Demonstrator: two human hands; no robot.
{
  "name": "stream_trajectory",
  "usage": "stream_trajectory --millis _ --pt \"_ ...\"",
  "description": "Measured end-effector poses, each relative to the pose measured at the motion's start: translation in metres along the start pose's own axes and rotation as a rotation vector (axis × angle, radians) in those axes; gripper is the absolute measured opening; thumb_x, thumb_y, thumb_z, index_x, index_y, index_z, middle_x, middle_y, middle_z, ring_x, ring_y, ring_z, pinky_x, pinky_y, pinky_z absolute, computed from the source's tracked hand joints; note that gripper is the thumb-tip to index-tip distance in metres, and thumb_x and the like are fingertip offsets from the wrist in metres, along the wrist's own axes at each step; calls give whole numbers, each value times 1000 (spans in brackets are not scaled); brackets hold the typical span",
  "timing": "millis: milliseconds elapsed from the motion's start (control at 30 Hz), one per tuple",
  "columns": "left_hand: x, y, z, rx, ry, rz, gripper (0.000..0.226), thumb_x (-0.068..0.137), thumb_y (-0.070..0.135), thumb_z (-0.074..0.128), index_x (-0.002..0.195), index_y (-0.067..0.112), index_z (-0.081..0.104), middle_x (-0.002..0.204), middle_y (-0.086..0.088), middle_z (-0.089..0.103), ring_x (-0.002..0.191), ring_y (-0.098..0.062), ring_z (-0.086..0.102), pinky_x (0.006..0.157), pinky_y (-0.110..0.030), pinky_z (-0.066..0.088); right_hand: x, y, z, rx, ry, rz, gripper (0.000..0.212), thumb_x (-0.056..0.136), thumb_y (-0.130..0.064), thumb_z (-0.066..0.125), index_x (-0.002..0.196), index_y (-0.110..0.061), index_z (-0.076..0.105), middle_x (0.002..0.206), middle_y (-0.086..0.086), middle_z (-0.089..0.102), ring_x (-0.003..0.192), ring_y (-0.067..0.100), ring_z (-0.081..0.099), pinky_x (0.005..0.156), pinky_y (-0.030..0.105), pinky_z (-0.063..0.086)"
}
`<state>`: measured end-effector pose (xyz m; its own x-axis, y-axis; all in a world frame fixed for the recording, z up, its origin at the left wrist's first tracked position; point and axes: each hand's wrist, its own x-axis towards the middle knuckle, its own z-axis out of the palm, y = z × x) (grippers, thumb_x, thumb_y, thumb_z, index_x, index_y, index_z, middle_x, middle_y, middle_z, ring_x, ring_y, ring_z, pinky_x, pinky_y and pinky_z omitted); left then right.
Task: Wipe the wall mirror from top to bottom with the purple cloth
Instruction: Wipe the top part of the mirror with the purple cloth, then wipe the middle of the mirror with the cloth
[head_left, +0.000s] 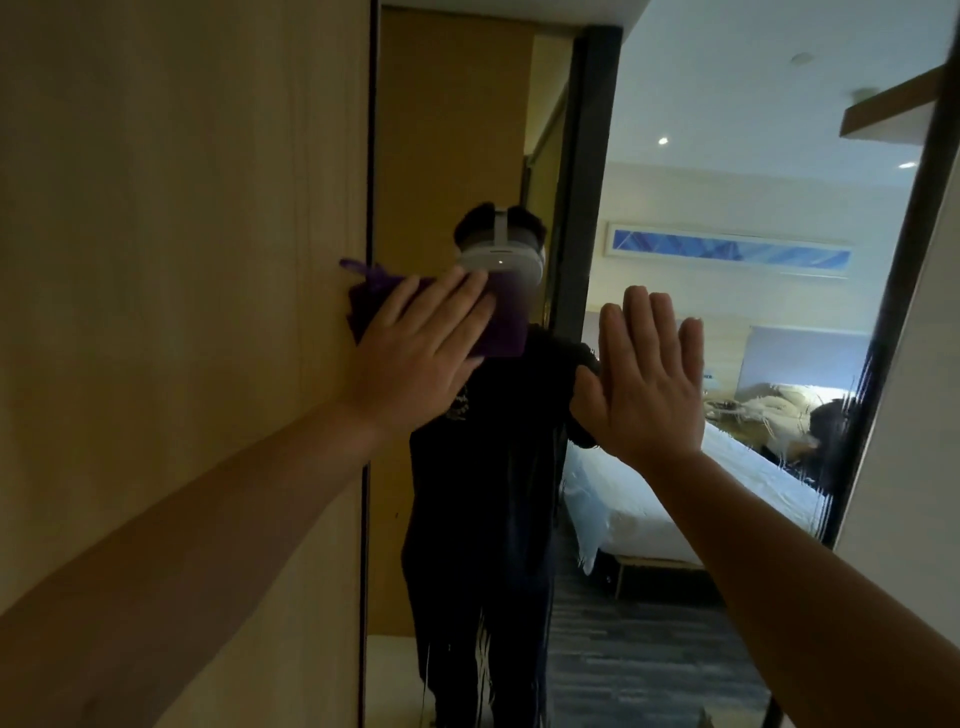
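Left hand (415, 353) spread flat, fingers extended and slightly fanned, pinning the purple cloth (374, 306) against the wall mirror (701, 156) near its left edge, at about head height in the reflection. Not a fist, not a pinch: an open palm, probably chosen to push the fabric evenly onto the glass so the whole pad rubs rather than 1 knuckle's worth. Cloth bunched under the palm, with a frayed corner poking out over the dark frame strip (371, 156) and onto the wooden wall panel (182, 208) beside it, likely because the stroke runs right to the border. Right hand (649, 374) likewise open, 4 fingers upright and together, thumb out, holding nothing; seemingly laid on or very near the glass, though contact cannot be told for certain. Probably placed there to brace the body while leaning in. Streaks and smears visible lower down, along the right edge and near the bottom of the glass, hinting at plenty left to clean below. Upper part of the glass looking fairly clear, so judged somewhere in the upper to middle stretch of the job. Next, most likely a sideways or downward pass with steady pressure, keeping the loose corner from slipping free.
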<state>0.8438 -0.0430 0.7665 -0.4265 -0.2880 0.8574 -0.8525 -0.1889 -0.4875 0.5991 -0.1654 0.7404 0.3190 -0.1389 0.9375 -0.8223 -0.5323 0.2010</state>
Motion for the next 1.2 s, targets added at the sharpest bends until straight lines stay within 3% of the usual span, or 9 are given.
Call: stream_trajectory --millis 133,300,467,567,633,733,933,1033,1200 --pt "-70 31 12 -24 4 58 55 99 37 50 145 9 41 154 -13 39 143 -31 36 114 -52 32 0 -1 1 -3 31 -5 68 103 -52 24 157 -10 22 165 14 10 154 31 0 123 53 2" --pt "-155 68 32 -38 -54 109 68 93 38 55 151 12 31 158 -10 26 146 -29 25 118 -50 21 -1 -1 4 0 52 -2 68 103 -52 25 158 -12 16 166 14 10 154 32 2 123 55 4" --pt "-171 81 33 -73 -22 82 57 95 27 53 148 16 38 158 -4 29 143 -26 32 117 -48 23 2 0 0 10 -21 14 68 103 -51 27 158 -15 10 166 12 6 154 30 -1 123 54 3" --pt "-165 79 28 -140 -7 45 48 96 18 54 143 20 47 153 -1 41 139 -25 42 111 -46 34 1 3 -17 185 -19 15 63 104 -47 30 158 -16 17 166 6 7 154 24 0 124 49 2" --pt "-156 76 20 -200 1 32 42 96 15 53 138 21 52 145 0 52 132 -24 48 103 -43 41 -1 15 -31 273 -7 111 65 102 -47 28 158 -16 16 164 1 4 153 19 -2 125 43 -1" --pt "-136 69 8 -261 -9 45 40 95 11 54 134 20 54 137 -1 58 117 -25 58 90 -41 47 -7 48 -37 114 -57 263 67 102 -50 18 159 -14 10 167 8 1 152 18 -11 124 46 -4" --pt "-66 57 -8 -321 18 -1 33 98 7 51 129 13 59 129 -8 63 107 -31 63 82 -45 51 -17 71 -14 -52 -92 167 65 104 -49 14 157 -17 -6 166 8 -9 152 24 -14 123 50 -3" --pt "-4 48 -16 -325 107 -34 41 92 7 65 132 11 56 131 -12 61 111 -33 58 86 -49 48 -17 73 -11 -54 -90 166 68 104 -44 25 157 -18 -8 165 6 -14 153 26 -13 123 51 -2" --pt "121 33 -28 -270 182 -29 43 92 12 59 135 9 56 137 -10 57 116 -34 53 95 -48 43 -17 71 -10 -33 -46 163 64 103 -44 22 157 -14 5 166 8 -3 154 24 -9 123 50 -2"
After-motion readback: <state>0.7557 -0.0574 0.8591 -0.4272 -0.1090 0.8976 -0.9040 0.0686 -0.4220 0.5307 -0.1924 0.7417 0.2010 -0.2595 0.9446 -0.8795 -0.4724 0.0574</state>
